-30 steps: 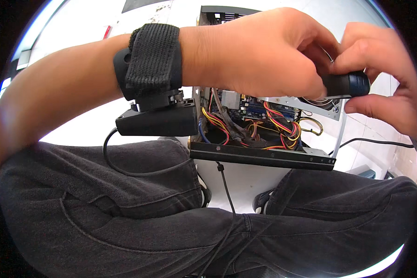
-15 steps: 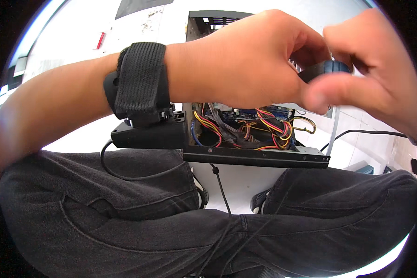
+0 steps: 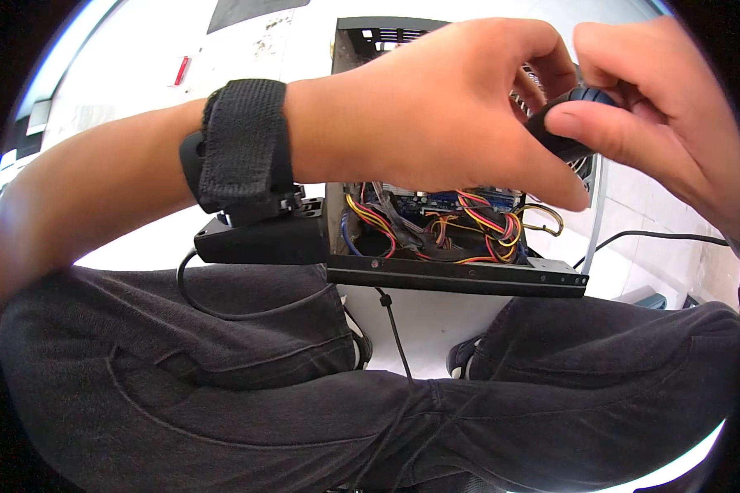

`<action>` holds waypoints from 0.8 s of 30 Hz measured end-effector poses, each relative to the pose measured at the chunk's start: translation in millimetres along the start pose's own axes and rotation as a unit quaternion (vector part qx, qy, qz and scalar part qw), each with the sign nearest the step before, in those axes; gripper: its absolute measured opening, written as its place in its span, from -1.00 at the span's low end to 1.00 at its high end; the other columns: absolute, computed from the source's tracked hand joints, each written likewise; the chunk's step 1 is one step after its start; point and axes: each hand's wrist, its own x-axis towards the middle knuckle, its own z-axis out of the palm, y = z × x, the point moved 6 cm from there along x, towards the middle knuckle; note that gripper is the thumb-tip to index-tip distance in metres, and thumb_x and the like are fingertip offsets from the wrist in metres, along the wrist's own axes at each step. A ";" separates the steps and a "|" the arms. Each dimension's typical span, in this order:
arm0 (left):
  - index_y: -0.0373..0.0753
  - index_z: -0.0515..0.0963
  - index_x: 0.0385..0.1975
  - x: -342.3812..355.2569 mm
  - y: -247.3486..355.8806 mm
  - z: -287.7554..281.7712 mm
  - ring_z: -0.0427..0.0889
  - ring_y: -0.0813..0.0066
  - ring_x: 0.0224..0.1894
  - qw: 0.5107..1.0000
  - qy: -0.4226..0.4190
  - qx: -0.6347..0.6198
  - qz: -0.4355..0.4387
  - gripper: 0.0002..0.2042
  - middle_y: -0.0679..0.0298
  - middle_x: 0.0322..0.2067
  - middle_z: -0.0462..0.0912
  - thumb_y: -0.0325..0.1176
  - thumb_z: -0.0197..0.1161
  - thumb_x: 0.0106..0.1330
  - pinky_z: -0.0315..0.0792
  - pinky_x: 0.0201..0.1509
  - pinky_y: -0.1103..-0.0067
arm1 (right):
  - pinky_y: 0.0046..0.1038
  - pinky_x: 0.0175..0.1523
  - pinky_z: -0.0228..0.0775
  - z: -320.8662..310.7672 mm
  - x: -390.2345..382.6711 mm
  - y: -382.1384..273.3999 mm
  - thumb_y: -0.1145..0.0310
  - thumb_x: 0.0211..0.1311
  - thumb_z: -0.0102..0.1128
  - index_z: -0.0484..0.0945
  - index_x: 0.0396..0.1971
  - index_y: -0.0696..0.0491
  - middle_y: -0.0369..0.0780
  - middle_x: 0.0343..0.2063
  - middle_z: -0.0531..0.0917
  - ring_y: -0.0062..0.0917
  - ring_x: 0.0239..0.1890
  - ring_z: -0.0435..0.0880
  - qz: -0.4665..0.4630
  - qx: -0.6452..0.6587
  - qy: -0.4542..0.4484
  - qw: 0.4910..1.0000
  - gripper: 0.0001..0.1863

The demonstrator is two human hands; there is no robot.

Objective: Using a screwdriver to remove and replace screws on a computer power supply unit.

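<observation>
My right hand (image 3: 674, 123) grips a thick black tool with a blue ribbed end (image 3: 588, 97), thumb pressed on its side; the tool's tip is hidden and its exact kind cannot be told. Around the near part of that tool my left hand (image 3: 485, 115) is open, thumb and fingers spread apart; whether it touches the tool is unclear. Both hands are over the right side of an open computer case (image 3: 452, 278). Inside lie bundled red, yellow and black power cables (image 3: 493, 226) and a blue circuit board (image 3: 436, 200), partly covered by my left hand.
Left of the case, a black box (image 3: 259, 240) with a cable sits below my wrist strap (image 3: 245, 148). A small red object (image 3: 181, 71) lies on the pale floor at far left. A black cord (image 3: 658, 236) runs off to the right. My legs flank the near side.
My left thumb and fingers have spread away from the tool. The tool has shifted slightly up and tilted, with my right hand still around it.
</observation>
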 end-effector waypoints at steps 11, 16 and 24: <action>-0.45 0.59 0.14 1.4 -13.9 4.3 0.72 0.37 -0.20 0.998 -0.063 -0.022 0.013 -0.42 -0.01 -0.14 0.78 -0.25 0.51 0.14 0.57 -0.05 0.52 | -0.51 -0.24 0.37 5.0 -5.1 4.1 0.26 0.11 0.54 0.57 -0.21 0.10 -0.26 -0.42 0.52 -0.54 -0.36 0.56 0.004 0.004 0.002 1.000 -0.64; -0.42 0.69 -0.10 0.2 -9.7 2.6 0.75 0.36 -0.27 0.998 -0.009 -0.060 0.023 -0.64 0.04 -0.24 0.79 -0.32 0.46 0.17 0.59 -0.12 0.49 | -0.49 -0.25 0.36 3.3 -4.6 7.5 0.25 0.13 0.52 0.57 -0.22 0.10 -0.25 -0.44 0.51 -0.52 -0.37 0.55 0.008 -0.002 0.003 1.000 -0.65; -0.41 0.56 0.00 -10.1 17.5 -4.0 0.69 0.25 -0.07 0.986 -0.053 -0.029 0.156 -0.54 0.04 -0.15 0.71 -0.24 0.52 0.22 0.53 0.24 0.33 | -0.47 -0.26 0.35 9.2 -2.0 7.6 0.23 0.17 0.49 0.57 -0.23 0.10 -0.23 -0.47 0.50 -0.49 -0.38 0.54 0.008 -0.022 -0.004 1.000 -0.67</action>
